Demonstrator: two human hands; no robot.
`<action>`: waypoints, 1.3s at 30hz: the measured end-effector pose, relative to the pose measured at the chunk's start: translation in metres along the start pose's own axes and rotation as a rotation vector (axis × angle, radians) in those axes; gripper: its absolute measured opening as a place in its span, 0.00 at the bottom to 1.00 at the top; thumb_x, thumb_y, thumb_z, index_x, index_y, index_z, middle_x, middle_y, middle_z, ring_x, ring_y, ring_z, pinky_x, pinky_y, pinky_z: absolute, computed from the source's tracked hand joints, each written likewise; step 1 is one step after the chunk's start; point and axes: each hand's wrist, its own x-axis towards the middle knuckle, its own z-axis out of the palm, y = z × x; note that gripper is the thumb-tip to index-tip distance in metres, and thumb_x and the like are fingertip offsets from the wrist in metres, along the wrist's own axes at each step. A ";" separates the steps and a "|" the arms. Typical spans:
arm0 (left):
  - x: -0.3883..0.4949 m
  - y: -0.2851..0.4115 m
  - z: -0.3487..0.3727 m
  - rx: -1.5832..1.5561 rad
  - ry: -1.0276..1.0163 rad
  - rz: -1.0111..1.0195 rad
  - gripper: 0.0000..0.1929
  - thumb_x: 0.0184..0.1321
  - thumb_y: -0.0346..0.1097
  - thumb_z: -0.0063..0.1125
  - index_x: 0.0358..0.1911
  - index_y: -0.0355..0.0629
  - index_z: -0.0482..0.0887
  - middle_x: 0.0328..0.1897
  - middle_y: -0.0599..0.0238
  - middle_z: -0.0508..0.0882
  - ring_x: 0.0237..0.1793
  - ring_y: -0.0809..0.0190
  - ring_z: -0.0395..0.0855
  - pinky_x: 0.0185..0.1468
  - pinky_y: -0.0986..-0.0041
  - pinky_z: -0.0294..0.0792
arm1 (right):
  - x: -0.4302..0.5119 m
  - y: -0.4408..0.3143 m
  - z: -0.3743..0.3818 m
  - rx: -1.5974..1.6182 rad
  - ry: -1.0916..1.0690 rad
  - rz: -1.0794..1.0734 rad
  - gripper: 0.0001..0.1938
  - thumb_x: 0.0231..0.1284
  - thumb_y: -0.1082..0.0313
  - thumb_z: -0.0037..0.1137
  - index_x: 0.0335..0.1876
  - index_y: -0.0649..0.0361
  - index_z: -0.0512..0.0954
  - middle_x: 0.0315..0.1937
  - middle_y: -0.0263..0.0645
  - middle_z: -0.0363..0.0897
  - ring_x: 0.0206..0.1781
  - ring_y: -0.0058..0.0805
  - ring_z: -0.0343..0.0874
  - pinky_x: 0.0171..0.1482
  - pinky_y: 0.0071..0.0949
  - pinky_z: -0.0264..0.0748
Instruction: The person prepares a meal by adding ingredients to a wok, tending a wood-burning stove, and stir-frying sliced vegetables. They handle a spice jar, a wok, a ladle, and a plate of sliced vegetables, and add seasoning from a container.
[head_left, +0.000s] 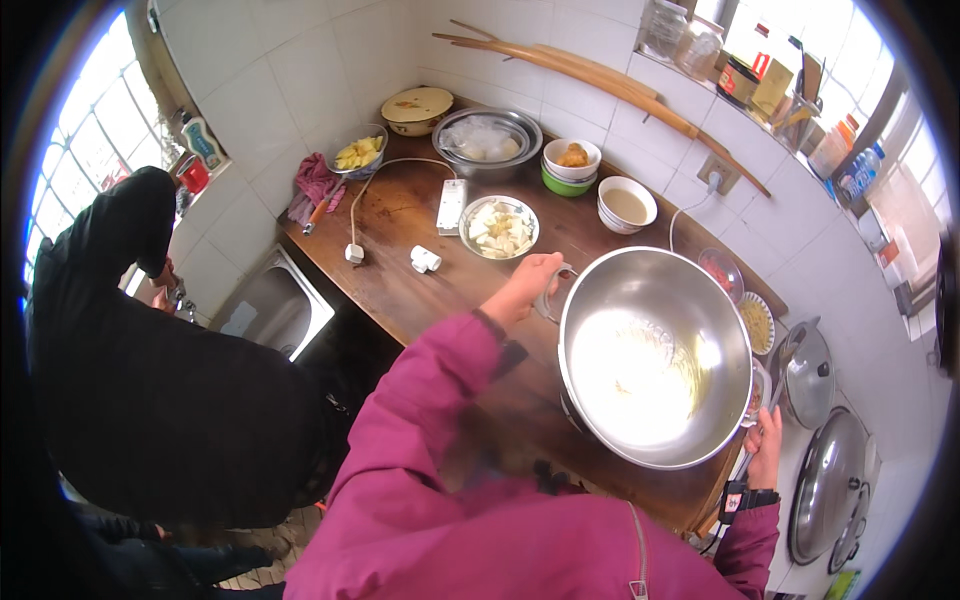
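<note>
A large stainless-steel pot is held in front of me at the right, its open mouth facing up. A thin layer of yellowish liquid shines in its bottom. My left hand is closed around the pot's left loop handle. On the opposite side, my right hand grips near the right handle. A long metal utensil passes through or beside that hand; the overlap hides which. Beyond my left hand stands a patterned bowl of pale cut pieces.
On the wooden table are a power strip, a white plastic pipe fitting, steel basins and a bowl of tan liquid. A person in black works by the sink at left. Pot lids lean at right.
</note>
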 end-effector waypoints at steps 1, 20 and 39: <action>-0.001 -0.008 -0.003 -0.024 -0.022 0.002 0.19 0.70 0.46 0.41 0.30 0.40 0.79 0.13 0.74 0.68 0.13 0.74 0.61 0.18 0.79 0.55 | -0.003 -0.005 0.002 -0.016 0.003 -0.003 0.13 0.65 0.66 0.53 0.52 0.49 0.67 0.27 0.21 0.67 0.17 0.06 0.52 0.15 0.11 0.46; 0.003 0.009 -0.002 0.069 -0.059 0.010 0.19 0.71 0.46 0.40 0.33 0.37 0.79 0.10 0.76 0.66 0.08 0.74 0.59 0.13 0.81 0.52 | -0.005 0.005 0.009 0.034 -0.024 0.092 0.14 0.65 0.65 0.52 0.52 0.50 0.64 0.28 0.21 0.67 0.17 0.06 0.51 0.17 0.11 0.46; -0.023 0.016 -0.137 0.207 0.188 -0.067 0.17 0.65 0.49 0.52 0.39 0.40 0.77 0.26 0.67 0.78 0.24 0.68 0.76 0.29 0.77 0.70 | 0.011 0.015 0.005 0.084 0.084 0.083 0.15 0.65 0.62 0.54 0.54 0.50 0.66 0.27 0.24 0.64 0.15 0.08 0.51 0.15 0.12 0.45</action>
